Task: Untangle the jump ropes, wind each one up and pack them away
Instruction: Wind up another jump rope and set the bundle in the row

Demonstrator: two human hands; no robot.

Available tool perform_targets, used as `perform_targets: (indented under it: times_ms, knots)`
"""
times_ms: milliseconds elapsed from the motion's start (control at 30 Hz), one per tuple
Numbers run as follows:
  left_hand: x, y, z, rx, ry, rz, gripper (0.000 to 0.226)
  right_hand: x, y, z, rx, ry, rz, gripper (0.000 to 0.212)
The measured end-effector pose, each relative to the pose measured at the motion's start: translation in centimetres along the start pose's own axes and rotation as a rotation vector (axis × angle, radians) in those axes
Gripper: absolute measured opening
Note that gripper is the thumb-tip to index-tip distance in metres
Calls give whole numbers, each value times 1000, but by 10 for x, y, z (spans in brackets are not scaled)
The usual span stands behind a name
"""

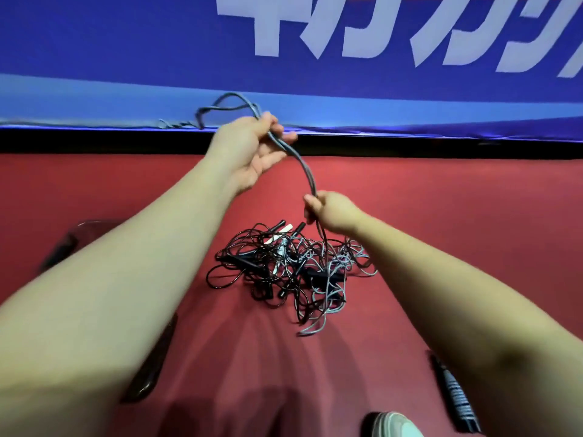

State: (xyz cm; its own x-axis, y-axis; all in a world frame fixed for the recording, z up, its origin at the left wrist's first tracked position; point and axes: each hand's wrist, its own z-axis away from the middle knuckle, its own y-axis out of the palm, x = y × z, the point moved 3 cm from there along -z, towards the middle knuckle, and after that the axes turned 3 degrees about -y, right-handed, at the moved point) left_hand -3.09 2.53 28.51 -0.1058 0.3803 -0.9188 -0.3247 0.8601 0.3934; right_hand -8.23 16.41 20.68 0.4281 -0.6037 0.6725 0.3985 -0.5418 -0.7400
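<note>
A tangled heap of jump ropes, black cords mixed with grey ones and several black handles, lies on the red floor. One grey rope rises out of the heap. My right hand grips it just above the pile. My left hand, raised higher and farther away, pinches the same doubled grey rope, whose free loops stick out to the left above my fingers.
A blue banner with white lettering stands across the far side, with a black strip below it. A dark clear container sits under my left forearm. A black handle lies at the lower right, and a shoe tip shows at the bottom.
</note>
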Motion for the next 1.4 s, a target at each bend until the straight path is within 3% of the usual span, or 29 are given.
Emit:
perform_targets:
  times_ms: [67, 133, 233, 300, 400, 500, 667, 733, 833, 967, 1000, 1067, 1233, 1333, 1400]
  knots:
    - [-3, -16, -6, -48, 3, 107, 23, 22, -17, -5, -41, -30, -361, 38]
    - [8, -27, -7, -16, -61, 1, 35, 44, -40, -7, -73, -71, -709, 38]
    - [43, -27, 7, 176, -162, -331, 66, 69, -61, -4, -75, -96, -1095, 36]
    - [58, -17, 20, 349, -141, -433, 61, 82, -65, -2, -42, -121, -1243, 34]
    - [71, -1, 31, 518, -137, -377, 39, 88, -68, -1, -119, -156, -1216, 32]
    - [89, -1, 23, 410, -63, -554, 7, 81, -80, 1, -232, -171, -1302, 32]
    - [117, -19, 13, 305, -77, -832, 22, 52, -97, -6, -379, -202, -1492, 34]
    - [114, -12, 10, 270, -100, -699, 24, 34, -91, -11, -393, -157, -1423, 32]
    - [90, 6, 1, 189, -117, -403, 25, 2, -60, -14, -177, -9, -1130, 25]
    - [51, 26, -8, 174, -53, -225, 26, -32, -15, 4, 334, -55, -480, 40]
    - [43, 31, -6, 177, -43, -203, 25, -39, -5, 7, 401, -68, -392, 39]
    - [27, 37, -7, 156, -13, -156, 25, -44, 8, 8, 370, -108, -334, 15]
    - [2, 19, -24, 17, 81, 35, 22, -20, -14, -13, -49, 19, -854, 35]
    - [26, 0, -26, 91, -22, -133, 22, 21, -42, -18, -148, -45, -1131, 38]
    - [56, -8, -18, 238, -92, -403, 25, 41, -55, -17, -161, -110, -1224, 38]
